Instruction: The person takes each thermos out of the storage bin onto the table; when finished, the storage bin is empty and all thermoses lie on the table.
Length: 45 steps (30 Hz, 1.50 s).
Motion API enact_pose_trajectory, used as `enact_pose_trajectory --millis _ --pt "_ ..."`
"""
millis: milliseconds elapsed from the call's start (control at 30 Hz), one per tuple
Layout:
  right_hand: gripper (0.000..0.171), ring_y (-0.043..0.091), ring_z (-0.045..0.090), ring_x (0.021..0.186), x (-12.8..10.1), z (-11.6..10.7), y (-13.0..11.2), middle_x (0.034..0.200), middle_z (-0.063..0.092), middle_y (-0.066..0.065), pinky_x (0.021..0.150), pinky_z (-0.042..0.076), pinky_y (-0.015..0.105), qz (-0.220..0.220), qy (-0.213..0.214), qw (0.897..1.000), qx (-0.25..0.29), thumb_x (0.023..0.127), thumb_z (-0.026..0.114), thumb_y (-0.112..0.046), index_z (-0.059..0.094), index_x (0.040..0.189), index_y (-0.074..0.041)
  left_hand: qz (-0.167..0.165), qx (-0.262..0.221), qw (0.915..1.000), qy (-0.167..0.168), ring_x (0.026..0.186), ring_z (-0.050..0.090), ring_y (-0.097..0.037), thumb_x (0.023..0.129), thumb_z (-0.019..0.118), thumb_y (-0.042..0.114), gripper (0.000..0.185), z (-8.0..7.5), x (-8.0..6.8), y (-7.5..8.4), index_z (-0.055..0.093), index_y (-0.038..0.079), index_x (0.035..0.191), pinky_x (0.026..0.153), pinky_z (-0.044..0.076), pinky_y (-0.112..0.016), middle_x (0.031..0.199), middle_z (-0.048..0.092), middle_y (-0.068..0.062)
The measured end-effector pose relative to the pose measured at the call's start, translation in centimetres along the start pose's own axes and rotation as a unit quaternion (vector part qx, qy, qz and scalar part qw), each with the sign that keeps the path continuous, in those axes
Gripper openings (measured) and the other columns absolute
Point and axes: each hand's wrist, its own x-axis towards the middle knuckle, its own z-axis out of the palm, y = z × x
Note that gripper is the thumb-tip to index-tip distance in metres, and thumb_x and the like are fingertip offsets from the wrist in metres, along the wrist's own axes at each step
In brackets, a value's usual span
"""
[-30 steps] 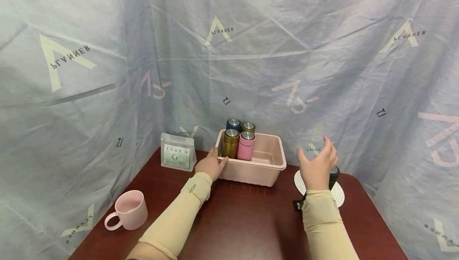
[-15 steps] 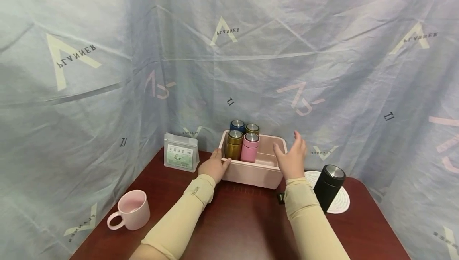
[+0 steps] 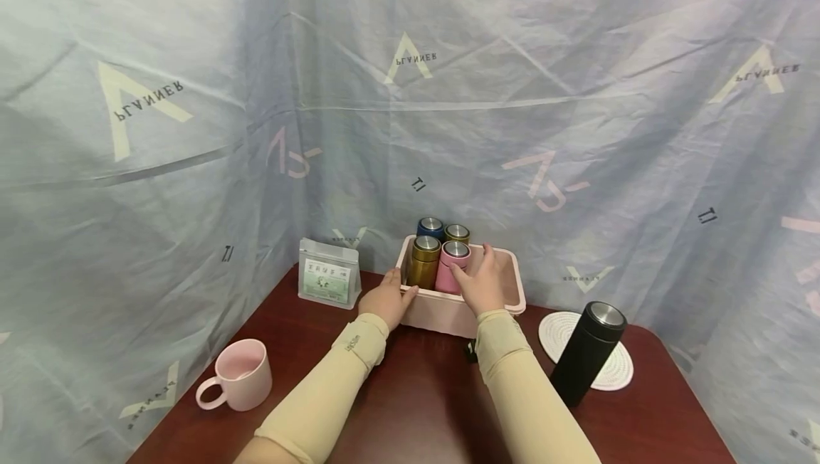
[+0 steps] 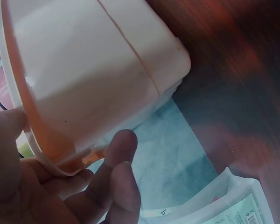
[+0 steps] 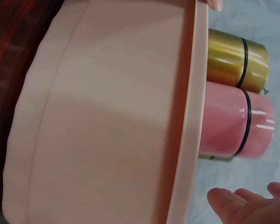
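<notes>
My left hand [image 3: 383,302] grips the left front corner of a pale pink plastic bin [image 3: 432,316]. In the left wrist view its thumb lies over the rim and the fingers are under the outside. A pink flask [image 5: 226,122] and a gold flask [image 3: 423,272] stand upright in the bin's left half, steel lids up. Behind them are a blue flask [image 3: 430,228] and another gold flask [image 3: 458,235]. Over the bin, my right hand [image 3: 485,290] reaches around the pink flask with thumb and fingers spread; the right wrist view shows a gap between its fingers and the flask.
A tall black flask [image 3: 587,356] stands at the right, in front of a round white woven mat [image 3: 556,325]. A pink mug [image 3: 245,380] is at the left front. Behind it stands a tea pouch [image 3: 327,280]. Grey cloth [image 3: 487,129] hangs around the brown table [image 3: 410,407].
My right hand has moved left from the black flask across to the pink flask. The left hand has stayed on the bin's corner, and the head view has shifted slightly left.
</notes>
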Motion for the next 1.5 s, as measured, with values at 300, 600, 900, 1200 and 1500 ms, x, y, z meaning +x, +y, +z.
enact_pose_trajectory --millis 300,600,900,1200,1500 --pt "0.097 0.041 0.039 0.135 1.3 1.4 -0.6 0.147 0.036 0.031 0.109 0.033 0.054 0.017 -0.024 1.000 -0.004 0.087 0.076 -0.036 0.018 0.155 0.002 0.002 0.011 0.9999 -0.001 0.106 0.067 -0.030 0.100 0.039 0.063 0.078 0.0 0.1 0.4 0.037 0.007 0.154 0.075 0.056 -0.047 0.153 0.043 -0.011" --pt "0.092 0.040 0.049 0.127 1.6 2.5 -0.1 0.141 0.044 0.029 0.106 0.038 0.052 0.028 -0.017 0.999 0.000 0.087 0.078 -0.024 0.020 0.153 0.004 0.000 0.017 0.9998 -0.006 0.108 0.066 -0.029 0.100 0.038 0.063 0.078 0.2 0.0 0.7 0.037 0.008 0.154 0.076 0.056 -0.047 0.153 0.044 -0.010" --pt "0.084 0.040 0.047 0.129 1.5 2.5 -0.1 0.143 0.043 0.029 0.106 0.038 0.051 0.022 0.002 1.000 -0.003 0.089 0.075 -0.020 0.024 0.152 0.003 0.002 0.018 0.9998 -0.012 0.107 0.067 -0.028 0.100 0.038 0.063 0.077 0.0 -0.1 0.7 0.036 0.008 0.155 0.075 0.056 -0.046 0.154 0.042 -0.009" --pt "0.079 0.040 0.049 0.126 1.5 2.7 -0.1 0.140 0.044 0.026 0.104 0.040 0.052 0.018 -0.001 1.000 -0.005 0.090 0.074 -0.021 0.029 0.150 0.004 0.003 0.015 0.9999 -0.004 0.107 0.067 -0.028 0.100 0.037 0.064 0.078 -0.2 -0.2 0.3 0.038 0.008 0.154 0.074 0.056 -0.045 0.153 0.043 -0.009" --pt "0.075 0.039 0.049 0.125 1.7 1.8 -1.0 0.137 0.047 0.026 0.104 0.040 0.051 0.013 0.002 1.000 0.003 0.090 0.073 -0.022 0.032 0.147 0.003 0.004 -0.002 1.0000 -0.003 0.120 0.060 -0.027 0.099 0.040 0.064 0.078 -0.3 0.0 -0.2 0.038 0.008 0.154 0.083 0.054 -0.046 0.153 0.043 -0.009"
